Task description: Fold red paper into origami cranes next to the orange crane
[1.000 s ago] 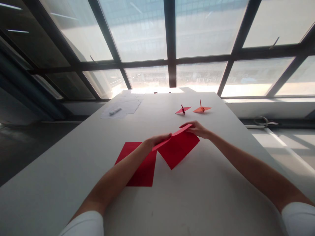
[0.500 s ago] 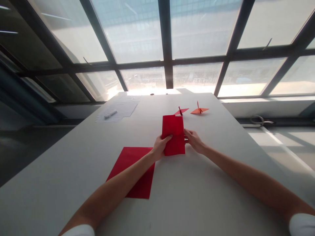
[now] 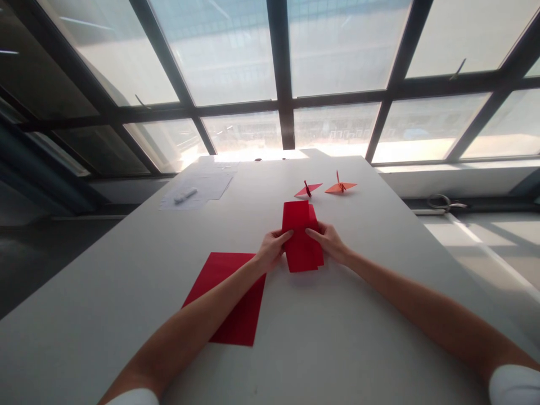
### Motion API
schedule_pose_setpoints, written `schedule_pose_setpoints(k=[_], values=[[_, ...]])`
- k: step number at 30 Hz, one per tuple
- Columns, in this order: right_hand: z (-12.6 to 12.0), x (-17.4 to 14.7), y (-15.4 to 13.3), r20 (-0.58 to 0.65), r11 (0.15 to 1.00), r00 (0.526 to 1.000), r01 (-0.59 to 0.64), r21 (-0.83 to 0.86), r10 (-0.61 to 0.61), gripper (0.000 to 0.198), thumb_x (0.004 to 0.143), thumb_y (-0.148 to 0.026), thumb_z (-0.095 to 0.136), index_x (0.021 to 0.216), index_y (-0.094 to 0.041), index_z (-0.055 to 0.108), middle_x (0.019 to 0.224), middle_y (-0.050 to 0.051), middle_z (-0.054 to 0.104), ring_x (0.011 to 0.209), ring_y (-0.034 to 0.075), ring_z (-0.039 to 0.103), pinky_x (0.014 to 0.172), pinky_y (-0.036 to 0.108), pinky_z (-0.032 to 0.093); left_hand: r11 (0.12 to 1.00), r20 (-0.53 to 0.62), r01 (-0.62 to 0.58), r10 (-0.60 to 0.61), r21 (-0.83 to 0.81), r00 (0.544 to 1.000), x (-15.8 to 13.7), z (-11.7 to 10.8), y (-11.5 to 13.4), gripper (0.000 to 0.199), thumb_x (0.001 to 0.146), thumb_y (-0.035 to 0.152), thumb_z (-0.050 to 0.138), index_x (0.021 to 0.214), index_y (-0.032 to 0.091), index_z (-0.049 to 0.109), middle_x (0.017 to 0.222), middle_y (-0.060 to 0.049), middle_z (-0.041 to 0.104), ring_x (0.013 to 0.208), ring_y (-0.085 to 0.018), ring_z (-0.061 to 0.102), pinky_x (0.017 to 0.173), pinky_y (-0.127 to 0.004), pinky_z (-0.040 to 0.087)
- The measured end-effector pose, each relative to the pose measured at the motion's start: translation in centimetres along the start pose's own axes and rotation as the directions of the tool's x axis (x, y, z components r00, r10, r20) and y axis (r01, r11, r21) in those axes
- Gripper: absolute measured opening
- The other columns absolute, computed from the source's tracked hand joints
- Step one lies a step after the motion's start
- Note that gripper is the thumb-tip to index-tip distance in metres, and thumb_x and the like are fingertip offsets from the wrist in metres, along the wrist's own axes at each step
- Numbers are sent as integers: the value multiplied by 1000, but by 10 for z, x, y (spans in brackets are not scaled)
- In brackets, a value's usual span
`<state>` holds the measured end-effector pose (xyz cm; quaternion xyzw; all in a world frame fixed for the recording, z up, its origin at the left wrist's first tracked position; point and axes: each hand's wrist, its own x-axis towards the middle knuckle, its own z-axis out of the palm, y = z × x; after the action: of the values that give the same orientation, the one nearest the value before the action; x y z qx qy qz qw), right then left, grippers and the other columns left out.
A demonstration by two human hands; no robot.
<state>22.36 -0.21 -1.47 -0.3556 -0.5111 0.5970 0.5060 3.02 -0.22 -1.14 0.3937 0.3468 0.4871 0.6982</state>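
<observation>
1. The folded sheet sits between the left hand and the right hand.
2. A flat sheet lies to its left, nearer, on the table.
3. Two paper cranes stand behind the folded sheet.
4. Far left, loose papers lie under a small object.
5. Windows stand behind the table.

We hold a folded red paper between our two hands: our left hand grips its left edge and our right hand its right, both thumbs on its near face. Its layers sit slightly out of line. To the folded paper's left and nearer us, a flat red sheet lies on the white tabletop, partly under our left forearm. Just beyond the folded paper stands a red paper crane; an orange crane sits beyond it to the right. White papers lie beyond it, well left.
</observation>
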Motion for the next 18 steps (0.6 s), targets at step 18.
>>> schedule_pose_setpoints(k=[18], values=[[5, 1, 6, 72, 996, 995, 77, -53, -74, 33, 77, -37, 68, 106, -22, 66, 90, 3, 73, 79, 22, 67, 69, 33, 56, 999, -64, -29, 28, -24, 998, 1, 3, -6, 39, 71, 28, 83, 105, 14, 72, 99, -13, 74, 79, -24, 70, 79, -39, 56]])
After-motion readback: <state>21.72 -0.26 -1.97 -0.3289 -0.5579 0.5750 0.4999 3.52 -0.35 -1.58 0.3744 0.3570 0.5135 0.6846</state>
